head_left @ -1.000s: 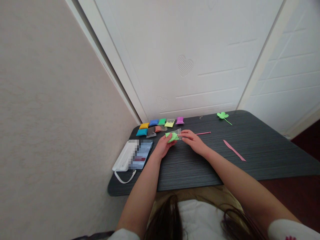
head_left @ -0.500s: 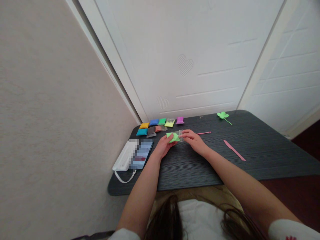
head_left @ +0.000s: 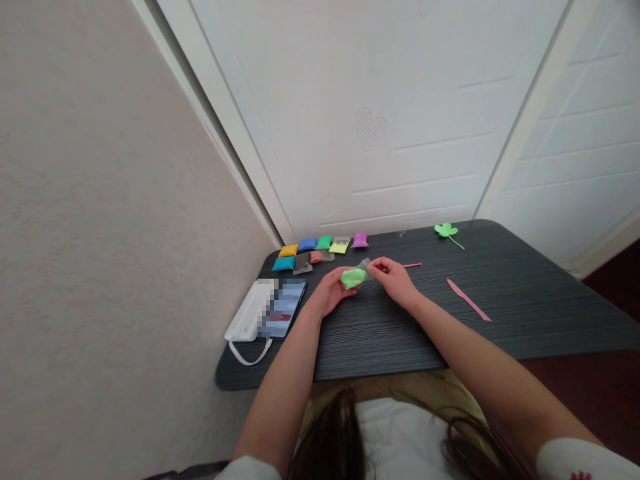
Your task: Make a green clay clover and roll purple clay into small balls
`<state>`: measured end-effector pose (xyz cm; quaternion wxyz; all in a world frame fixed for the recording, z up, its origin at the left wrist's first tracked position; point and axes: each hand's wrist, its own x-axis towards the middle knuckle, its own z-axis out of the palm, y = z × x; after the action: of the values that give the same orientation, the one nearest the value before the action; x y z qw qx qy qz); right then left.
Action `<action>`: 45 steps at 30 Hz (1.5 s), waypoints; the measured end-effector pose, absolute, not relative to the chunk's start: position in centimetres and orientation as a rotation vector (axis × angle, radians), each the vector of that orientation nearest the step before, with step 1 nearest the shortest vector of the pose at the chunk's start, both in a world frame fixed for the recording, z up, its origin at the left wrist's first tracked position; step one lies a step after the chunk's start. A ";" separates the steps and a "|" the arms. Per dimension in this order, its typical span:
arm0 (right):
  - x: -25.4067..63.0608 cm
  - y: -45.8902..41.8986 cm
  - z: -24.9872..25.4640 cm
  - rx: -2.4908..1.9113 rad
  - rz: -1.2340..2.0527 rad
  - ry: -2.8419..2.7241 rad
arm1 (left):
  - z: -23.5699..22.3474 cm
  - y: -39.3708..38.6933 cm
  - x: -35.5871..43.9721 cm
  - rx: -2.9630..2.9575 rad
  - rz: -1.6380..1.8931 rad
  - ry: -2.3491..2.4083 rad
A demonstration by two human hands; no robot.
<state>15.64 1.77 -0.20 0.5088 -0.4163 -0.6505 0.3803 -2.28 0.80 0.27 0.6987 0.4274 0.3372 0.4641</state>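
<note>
Here's the bright green packet [head_left: 353,278], centre stage above the dark table [head_left: 380,343], its contents seemingly unshaped as yet. The left hand [head_left: 334,292] cups it; the right hand [head_left: 395,280] pinches its clear end, and whether that end is sealed, I can't tell. Shaping looks done on the green clover [head_left: 446,231], lying far right, stem and all! The pink knife [head_left: 469,300] lies nearer, unused, and the other coloured packets [head_left: 309,244] sit beyond the left hand.
</note>
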 end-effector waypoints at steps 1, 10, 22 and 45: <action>15.6 1.7 -0.1 -0.992 0.928 -1.580 | 0.4 0.7 -2.4 0.914 0.980 0.704; 15.3 0.5 0.8 -0.860 0.965 -1.862 | 0.1 0.3 -2.7 0.936 0.634 0.683; 15.6 0.3 1.3 -0.915 0.701 -1.947 | 0.6 0.1 -2.2 1.202 0.702 0.850; 15.6 2.2 -1.3 -0.876 0.908 -1.896 | -0.8 0.9 -1.9 1.458 1.009 0.999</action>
<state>15.62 2.21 -1.26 0.4187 -0.3492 -0.7560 0.3622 -1.95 0.92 -0.77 0.5256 0.6094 0.4177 0.4218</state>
